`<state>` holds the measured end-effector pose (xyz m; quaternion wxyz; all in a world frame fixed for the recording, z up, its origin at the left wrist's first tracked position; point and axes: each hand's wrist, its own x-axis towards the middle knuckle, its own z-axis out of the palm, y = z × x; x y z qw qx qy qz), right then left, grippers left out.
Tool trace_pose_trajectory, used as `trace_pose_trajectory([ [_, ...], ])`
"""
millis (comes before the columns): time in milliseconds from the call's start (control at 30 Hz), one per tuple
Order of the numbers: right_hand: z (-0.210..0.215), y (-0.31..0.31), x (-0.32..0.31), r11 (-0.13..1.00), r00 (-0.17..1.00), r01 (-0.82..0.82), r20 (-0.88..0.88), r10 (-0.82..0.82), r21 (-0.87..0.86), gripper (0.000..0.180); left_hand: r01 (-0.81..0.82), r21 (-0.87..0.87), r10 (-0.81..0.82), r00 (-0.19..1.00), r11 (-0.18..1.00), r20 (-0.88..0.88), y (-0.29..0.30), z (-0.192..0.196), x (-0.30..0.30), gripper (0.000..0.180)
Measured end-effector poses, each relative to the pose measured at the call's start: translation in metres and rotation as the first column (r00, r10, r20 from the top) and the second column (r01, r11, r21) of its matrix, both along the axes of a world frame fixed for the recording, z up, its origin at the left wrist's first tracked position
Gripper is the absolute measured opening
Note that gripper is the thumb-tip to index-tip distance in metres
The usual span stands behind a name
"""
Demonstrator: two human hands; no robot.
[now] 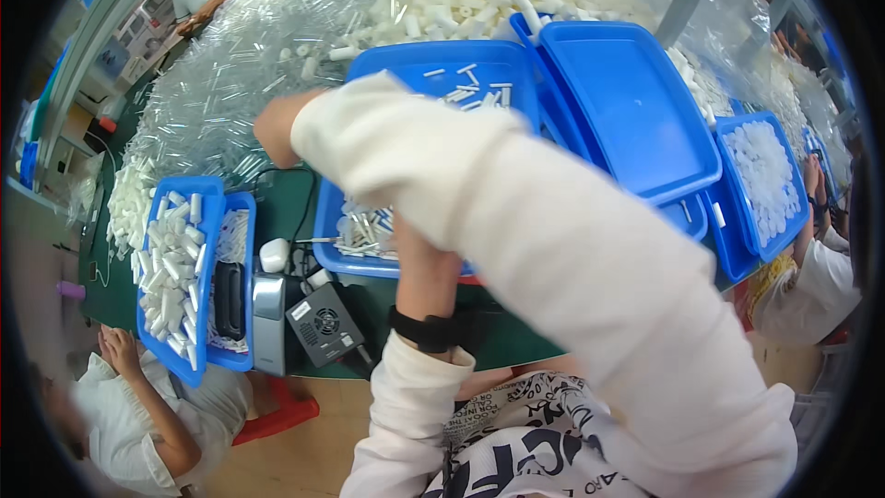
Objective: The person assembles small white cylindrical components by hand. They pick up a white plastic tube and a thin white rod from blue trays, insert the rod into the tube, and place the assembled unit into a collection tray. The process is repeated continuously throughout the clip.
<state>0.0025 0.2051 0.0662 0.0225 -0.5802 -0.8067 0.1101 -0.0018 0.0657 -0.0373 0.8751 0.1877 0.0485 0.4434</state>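
Observation:
My right arm, in a white sleeve, stretches across the view to the far left. My right hand (281, 127) is above the near edge of a heap of clear plastic tubes (217, 124), its fingers blurred and mostly hidden. My left hand (422, 254), with a black band on its wrist, reaches over a blue tray (330, 212), and its fingers disappear behind my right sleeve. Small white and dark-ended tubes (364, 229) lie in that tray beside my left hand. More of them lie in its far part. Whether either hand holds anything is hidden.
Left stand blue trays of white cylinders (171, 267), a silver box (268, 323) and a grey device with a fan (325, 323). Stacked blue trays (627, 111) lie right, near a tray of translucent pieces (763, 180). White parts (461, 0) heap behind. People sit on both sides.

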Motion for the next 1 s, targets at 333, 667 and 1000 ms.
trace_pose_trajectory([
  [333,-0.079,0.041,-0.039,0.955,0.969,0.244,-0.069,-0.236,0.166,0.022,-0.145,0.653,0.6,0.578,0.743,-0.553,-0.018,-0.051,-0.012,0.035],
  [667,0.082,-0.147,0.082,0.979,0.917,0.045,-0.398,0.039,0.2,0.025,-0.27,0.416,0.439,0.809,0.868,-0.391,-0.016,0.03,0.004,0.032],
  [1000,0.004,-0.26,0.142,0.821,0.362,0.55,-0.929,-0.069,0.154,0.019,-0.134,0.568,0.372,0.869,0.812,-0.326,-0.033,0.049,-0.007,0.025],
])
